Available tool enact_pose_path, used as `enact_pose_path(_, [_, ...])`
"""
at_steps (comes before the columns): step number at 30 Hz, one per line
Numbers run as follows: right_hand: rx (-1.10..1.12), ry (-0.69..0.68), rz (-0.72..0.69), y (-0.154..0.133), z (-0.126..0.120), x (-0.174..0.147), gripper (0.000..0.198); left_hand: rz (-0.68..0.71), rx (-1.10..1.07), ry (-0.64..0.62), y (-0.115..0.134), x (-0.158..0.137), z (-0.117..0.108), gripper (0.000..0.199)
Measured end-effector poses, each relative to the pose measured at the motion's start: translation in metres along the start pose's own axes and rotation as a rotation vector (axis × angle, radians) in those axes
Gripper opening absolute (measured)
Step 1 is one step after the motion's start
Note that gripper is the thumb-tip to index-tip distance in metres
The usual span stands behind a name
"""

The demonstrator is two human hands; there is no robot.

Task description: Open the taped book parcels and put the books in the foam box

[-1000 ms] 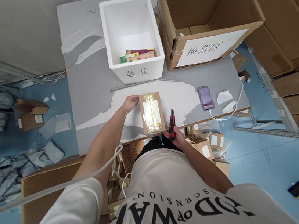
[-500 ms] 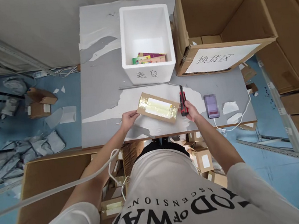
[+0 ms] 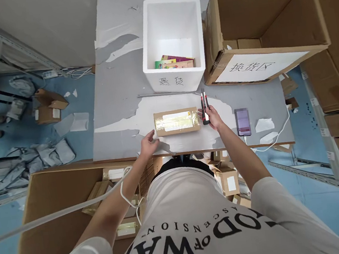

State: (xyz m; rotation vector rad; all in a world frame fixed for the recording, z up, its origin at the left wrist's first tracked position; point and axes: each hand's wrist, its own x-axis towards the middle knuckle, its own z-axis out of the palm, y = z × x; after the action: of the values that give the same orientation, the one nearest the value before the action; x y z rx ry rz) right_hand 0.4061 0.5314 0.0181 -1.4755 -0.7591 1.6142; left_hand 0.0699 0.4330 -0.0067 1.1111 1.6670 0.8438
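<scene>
You seem to be setting the carton (image 3: pixel 177 128) straight; the next move would call for steady hold and care with the cutter (image 3: pixel 204 116).
Brown and long, with shiny tape (image 3: pixel 194 120) over a white label (image 3: pixel 171 117), it lies on the table (image 3: pixel 116 105). Your left hand (image 3: pixel 149 144) is loosely spread beside its left end; your right hand (image 3: pixel 213 116) grips the cutter near its right end.

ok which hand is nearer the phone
Right. The right hand, holding the cutter, is left of the phone, with a gap between; the left hand is farther left, by the parcel.
</scene>
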Motion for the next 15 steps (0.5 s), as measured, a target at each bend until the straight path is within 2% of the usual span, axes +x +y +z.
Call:
enact_pose_path(3, [-0.079, 0.043, -0.046, 0.014, -0.021, -0.028, 0.04, 0.241, 0.366, -0.06, 0.032, 0.001, -0.009, 0.096])
enact_pose_path(6, [-0.219, 0.017, -0.06, 0.024, -0.033, -0.062, 0.057, 0.415, 0.713, -0.216, 0.072, 0.015, 0.003, 0.118])
enact_pose_path(10, [-0.296, -0.053, -0.084, 0.03, -0.035, -0.088, 0.072, 0.476, 1.016, -0.355, 0.106, 0.04, 0.035, 0.135])
enact_pose_path(15, [-0.285, -0.103, -0.037, 0.031, -0.034, -0.091, 0.069, 0.474, 1.122, -0.415, 0.11, 0.051, 0.05, 0.133])
